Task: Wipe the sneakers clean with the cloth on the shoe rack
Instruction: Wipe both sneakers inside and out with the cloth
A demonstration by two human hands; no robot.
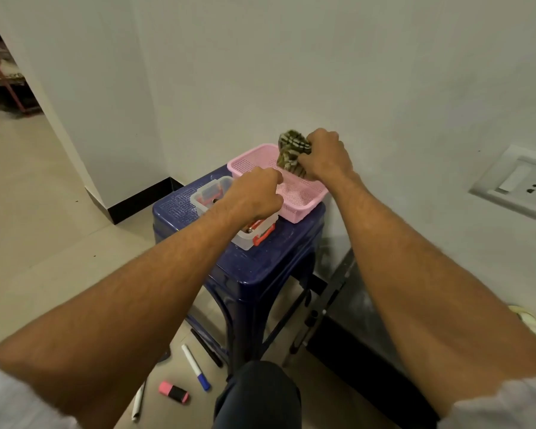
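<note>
Cloth (292,154), striped and bunched, sits at the far right over the pink basket (304,205) on a blue stool (270,258). Going left to right: markers (195,366) lie on the floor, the left hand (254,196) hovers curled and empty over a clear box (245,239), and the right hand's (325,156) grip is closed around the cloth.

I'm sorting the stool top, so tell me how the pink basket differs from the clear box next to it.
The pink basket is opaque, perforated plastic, while the clear box has see-through walls. The pink basket looks bare inside apart from the striped cloth over it in the right hand; the clear box holds small items. Both sit on the blue stool.
</note>
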